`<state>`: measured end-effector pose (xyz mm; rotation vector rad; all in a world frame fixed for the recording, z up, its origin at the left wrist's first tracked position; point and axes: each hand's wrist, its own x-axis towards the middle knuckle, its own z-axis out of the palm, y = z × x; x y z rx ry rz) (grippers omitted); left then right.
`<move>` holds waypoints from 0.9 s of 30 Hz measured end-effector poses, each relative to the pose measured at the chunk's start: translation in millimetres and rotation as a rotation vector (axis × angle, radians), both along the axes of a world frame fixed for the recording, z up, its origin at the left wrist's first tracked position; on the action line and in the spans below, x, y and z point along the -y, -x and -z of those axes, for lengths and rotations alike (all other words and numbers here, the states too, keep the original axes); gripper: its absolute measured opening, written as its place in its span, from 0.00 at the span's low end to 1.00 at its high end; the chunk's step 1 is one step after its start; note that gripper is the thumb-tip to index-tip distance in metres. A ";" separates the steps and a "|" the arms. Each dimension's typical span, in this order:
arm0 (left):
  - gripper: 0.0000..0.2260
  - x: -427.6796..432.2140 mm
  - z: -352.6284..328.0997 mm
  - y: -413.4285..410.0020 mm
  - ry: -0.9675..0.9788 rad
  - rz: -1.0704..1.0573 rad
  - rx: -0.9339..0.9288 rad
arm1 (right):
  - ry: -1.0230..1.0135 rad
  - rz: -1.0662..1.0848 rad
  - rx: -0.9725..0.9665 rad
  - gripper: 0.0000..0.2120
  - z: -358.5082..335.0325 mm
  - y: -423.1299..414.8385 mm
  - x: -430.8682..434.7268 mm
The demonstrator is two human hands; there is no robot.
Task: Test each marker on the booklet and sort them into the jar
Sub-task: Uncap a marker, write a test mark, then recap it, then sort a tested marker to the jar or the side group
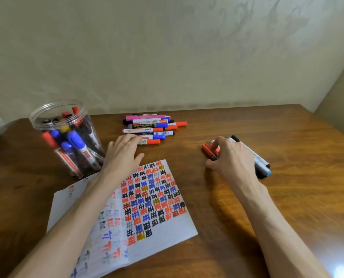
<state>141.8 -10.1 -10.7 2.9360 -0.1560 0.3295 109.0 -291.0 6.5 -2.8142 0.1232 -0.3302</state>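
Observation:
An open booklet (pixel 167 223) covered with red, blue and black test marks lies on the wooden table. A clear plastic jar (pixel 52 117) at the back left holds several markers. A pile of markers (pixel 151 127) lies at the back middle. My left hand (pixel 123 151) reaches with straight fingers to the pile's near edge, fingertips touching a red-capped marker (pixel 151 141). My right hand (pixel 229 157) has curled fingers pinching a red marker (pixel 208 150) lying on the table at the right. Two markers, one black-capped and one light blue-ended (pixel 263 167), lie just behind that hand.
The wooden table (pixel 287 197) runs to a pale wall at the back. Its right edge falls away at the far right. The jar stands close to the booklet's top left corner.

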 end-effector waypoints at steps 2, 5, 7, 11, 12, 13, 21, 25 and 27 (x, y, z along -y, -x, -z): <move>0.27 -3.0 4.6 -3.8 -0.054 -0.023 -0.010 | 0.003 -0.005 0.002 0.15 0.2 -0.8 0.4; 0.24 -4.9 5.6 -6.8 -0.061 -0.036 -0.001 | 0.006 -0.009 -0.003 0.15 1.5 -2.2 -0.5; 0.22 -4.7 4.3 -7.6 -0.057 -0.032 -0.012 | -0.007 -0.017 -0.004 0.14 1.6 -2.5 -1.8; 0.17 -2.1 2.1 -4.6 0.016 -0.006 -0.040 | -0.052 -0.030 0.011 0.12 3.8 -2.7 -4.2; 0.16 -1.1 1.6 -3.1 0.047 0.009 -0.050 | -0.068 -0.036 0.033 0.10 4.8 -2.0 -5.7; 0.15 0.1 0.9 -2.0 0.071 0.024 -0.061 | -0.084 -0.044 0.058 0.08 5.7 -1.1 -7.6; 0.12 -3.3 -10.2 11.0 0.130 0.185 0.104 | -0.178 -0.176 0.083 0.05 3.7 5.1 -27.6; 0.11 -5.9 -19.3 35.6 0.179 0.264 0.270 | -0.303 -0.270 0.014 0.04 1.6 8.0 -39.9; 0.09 -7.1 -25.9 49.8 0.273 0.239 0.322 | -0.373 -0.333 -0.023 0.06 1.4 10.5 -46.1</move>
